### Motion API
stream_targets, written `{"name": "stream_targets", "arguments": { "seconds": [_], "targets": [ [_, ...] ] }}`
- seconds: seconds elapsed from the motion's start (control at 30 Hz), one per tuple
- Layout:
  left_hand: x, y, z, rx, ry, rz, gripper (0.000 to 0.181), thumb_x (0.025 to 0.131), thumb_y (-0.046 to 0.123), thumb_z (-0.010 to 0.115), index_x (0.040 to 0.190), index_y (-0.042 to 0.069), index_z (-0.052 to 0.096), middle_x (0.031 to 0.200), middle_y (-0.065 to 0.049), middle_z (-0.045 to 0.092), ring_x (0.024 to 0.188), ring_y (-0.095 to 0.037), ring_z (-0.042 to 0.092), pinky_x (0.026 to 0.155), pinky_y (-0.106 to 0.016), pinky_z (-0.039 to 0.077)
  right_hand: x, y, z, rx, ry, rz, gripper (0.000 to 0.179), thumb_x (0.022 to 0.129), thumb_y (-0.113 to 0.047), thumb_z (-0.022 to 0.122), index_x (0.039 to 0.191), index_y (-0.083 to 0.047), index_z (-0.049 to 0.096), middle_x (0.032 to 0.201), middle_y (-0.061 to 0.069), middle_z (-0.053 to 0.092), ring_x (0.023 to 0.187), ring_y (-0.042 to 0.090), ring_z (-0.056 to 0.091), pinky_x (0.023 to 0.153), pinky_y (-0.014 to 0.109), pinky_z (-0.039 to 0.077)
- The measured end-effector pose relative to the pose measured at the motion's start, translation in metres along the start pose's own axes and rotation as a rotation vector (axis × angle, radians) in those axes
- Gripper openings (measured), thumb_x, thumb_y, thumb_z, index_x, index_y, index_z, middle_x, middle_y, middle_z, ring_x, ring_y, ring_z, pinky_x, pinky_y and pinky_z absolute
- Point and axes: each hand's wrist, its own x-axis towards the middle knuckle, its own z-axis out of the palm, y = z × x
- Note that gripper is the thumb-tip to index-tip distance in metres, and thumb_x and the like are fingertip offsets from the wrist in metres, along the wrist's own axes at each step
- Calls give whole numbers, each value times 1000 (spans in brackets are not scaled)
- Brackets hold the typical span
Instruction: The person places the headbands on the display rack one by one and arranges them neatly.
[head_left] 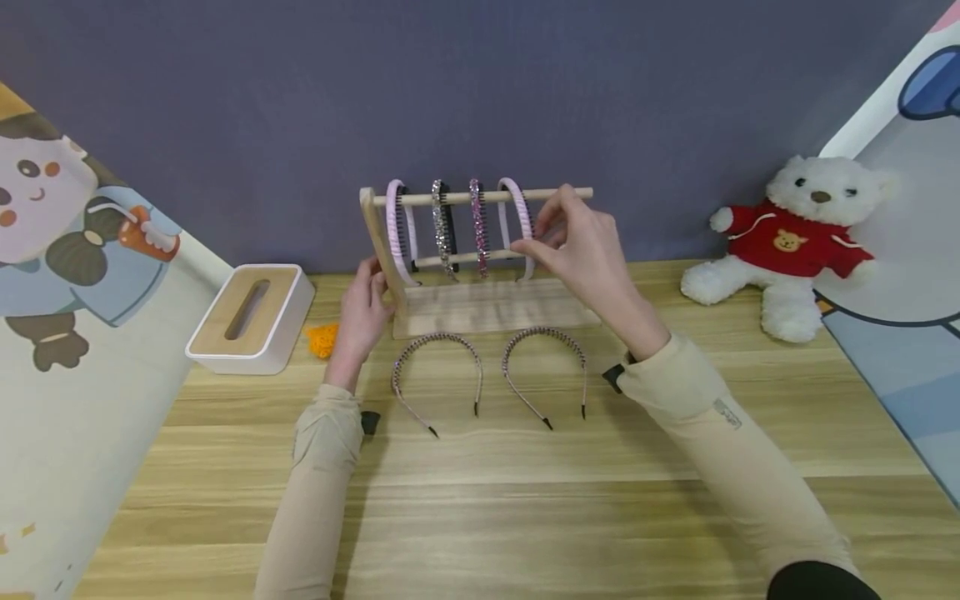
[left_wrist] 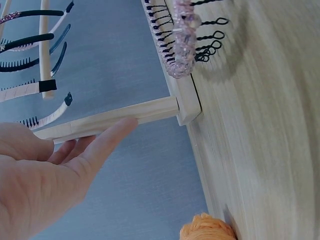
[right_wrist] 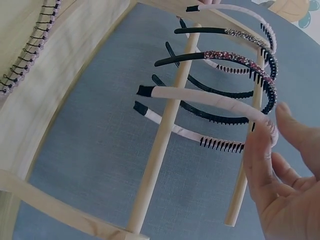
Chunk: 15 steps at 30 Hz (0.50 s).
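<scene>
A wooden headband rack (head_left: 495, 308) stands against the dark backdrop, with several headbands on its rods. My left hand (head_left: 363, 308) holds the rack's left upright (left_wrist: 155, 107) low down, fingers along the wood. My right hand (head_left: 588, 250) pinches the rightmost pink ribbon-wrapped headband (right_wrist: 200, 96) near its top, where it hangs over the upper rod (head_left: 577, 193). To its left hang a pink-red sparkly headband (head_left: 477, 225), a silver sparkly headband (head_left: 440, 221) and another pink headband (head_left: 392, 225). Two beaded headbands, one left (head_left: 401, 367) and one right (head_left: 513, 358), rest before the rack.
Left of the rack is a white tissue box (head_left: 281, 350) with a wooden lid. An orange crocheted item (head_left: 322, 340) sits beside my left wrist. At the right, a white teddy bear (head_left: 802, 242) in a red sweater leans on a printed panel. Everything stands on a wood-grain tabletop (head_left: 480, 517).
</scene>
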Motion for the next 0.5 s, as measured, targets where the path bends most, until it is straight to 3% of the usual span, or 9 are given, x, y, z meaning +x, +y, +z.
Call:
{"name": "stream_targets", "arguments": {
  "seconds": [0.27, 0.5],
  "targets": [
    [-2, 0, 0, -12, -6, 0, 43, 117, 7, 34, 158, -6, 39, 156, -29, 49, 143, -45, 51, 104, -55, 59, -20, 10, -8, -26, -10, -27, 27, 98, -22, 83, 107, -1, 68, 102, 14, 77, 83, 32, 75, 74, 47, 64],
    [-3, 3, -2, -8, -5, 4, 43, 118, 7, 33, 159, -6, 38, 156, -30, 49, 143, -45, 51, 105, -56, 59, -40, 38, -6, -115, -176, 38, 21, 101, -16, 78, 109, 2, 72, 101, 18, 77, 84, 33, 76, 74, 49, 66]
  ]
}}
